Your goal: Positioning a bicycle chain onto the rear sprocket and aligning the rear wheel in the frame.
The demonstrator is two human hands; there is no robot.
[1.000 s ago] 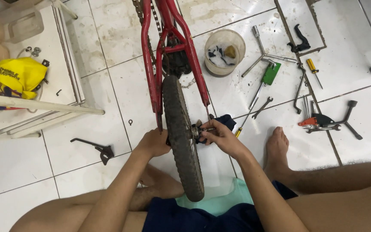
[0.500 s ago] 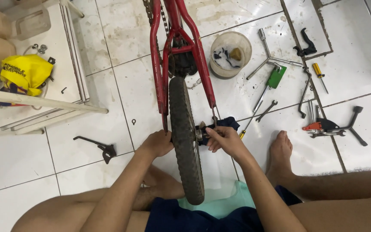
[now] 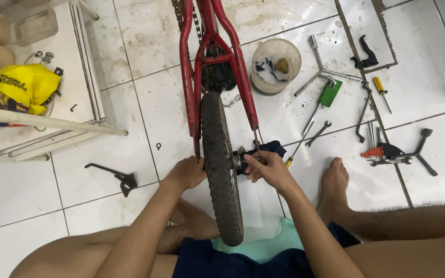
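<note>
On the white tiled floor (image 3: 104, 154) we see a black kickstand (image 3: 113, 175) lying left of the work. Our left hand (image 3: 185, 172) is closed on the red bicycle frame (image 3: 187, 82) beside the black tyre (image 3: 221, 170). Our right hand (image 3: 264, 167) pinches the axle hardware (image 3: 239, 160) at the wheel's hub. Further right lie a cloudy tub (image 3: 275, 66) and scattered wrenches (image 3: 319, 133).

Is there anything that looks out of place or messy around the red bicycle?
Yes. Tools lie scattered on the dirty tiled floor to the right of the red bicycle frame: a three-way socket wrench, a small spanner, a screwdriver. A black kickstand lies loose on the left.
</note>
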